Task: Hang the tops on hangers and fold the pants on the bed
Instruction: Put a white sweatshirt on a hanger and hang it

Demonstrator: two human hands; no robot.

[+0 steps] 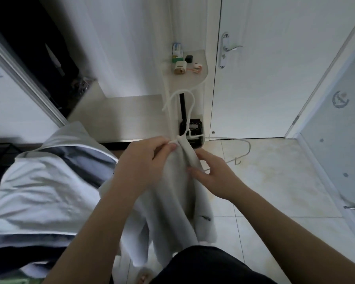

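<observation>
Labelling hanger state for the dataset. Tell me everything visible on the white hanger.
The white hanger looks like thin plastic or coated wire. Its open hook points up, and its neck runs down into the collar of the pale grey top. One bare arm sticks out rightward over the floor and curves down to a small notch. The other arm is hidden in cloth. The left hand pinches the collar at the neck; the right hand holds the cloth just below.

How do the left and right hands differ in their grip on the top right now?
The left hand pinches the grey top at its collar edge, beside the neck of the white hanger; the right hand holds the fabric lower down. The left hand's fingers curl tight; the right hand's lie straighter. Both hold the same top.
</observation>
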